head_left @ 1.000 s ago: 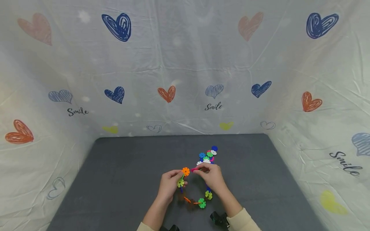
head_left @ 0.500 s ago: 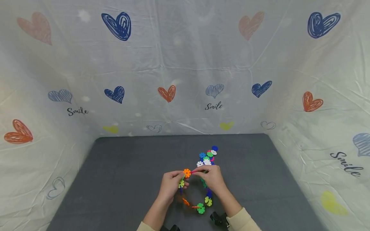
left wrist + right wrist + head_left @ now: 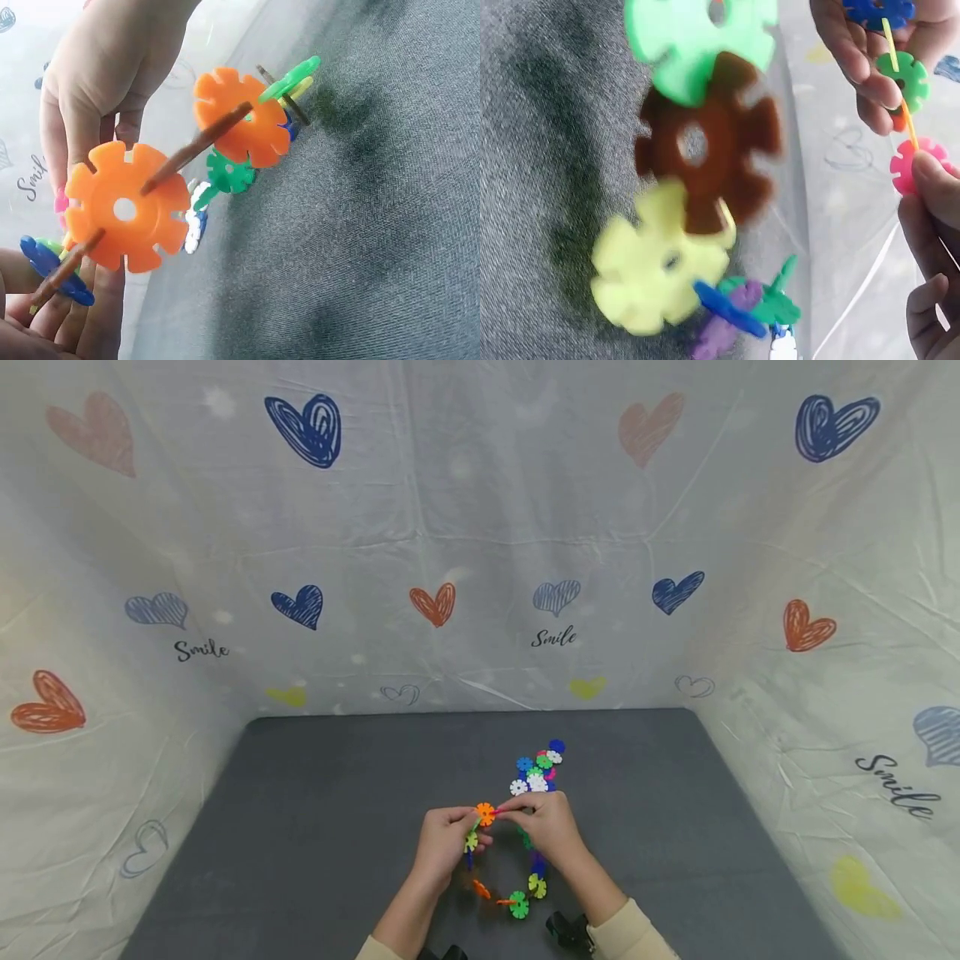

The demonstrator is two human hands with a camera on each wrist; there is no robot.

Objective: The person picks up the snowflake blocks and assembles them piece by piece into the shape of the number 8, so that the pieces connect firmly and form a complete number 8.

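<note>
Two light sleeves [image 3: 632, 933] are nearest to the viewer, and beside the right wrist sits a black device [image 3: 570, 931]. Between the forearms bends a chain of discs [image 3: 482, 889], colourful, notched and fitted one into another; its nearest piece is a green disc [image 3: 519, 905], well apart from all fingertips. Farther, the left hand [image 3: 441, 839] has its fingers bent, and thumb and forefinger hold the chain just beside an orange disc [image 3: 486, 814]; which piece they exactly press cannot be told. The right hand [image 3: 553, 827] closes its thumb and forefinger on a pink disc [image 3: 906, 169], whose free edge points toward the left hand and meets the orange disc. Only a small gap remains between the fingertips of both hands. Beyond the right hand, a cluster of discs [image 3: 536, 772], white, blue, green and pink, lies on the dark table [image 3: 337, 810]. Behind everything hangs a pale cloth [image 3: 480, 510] with hearts.
</note>
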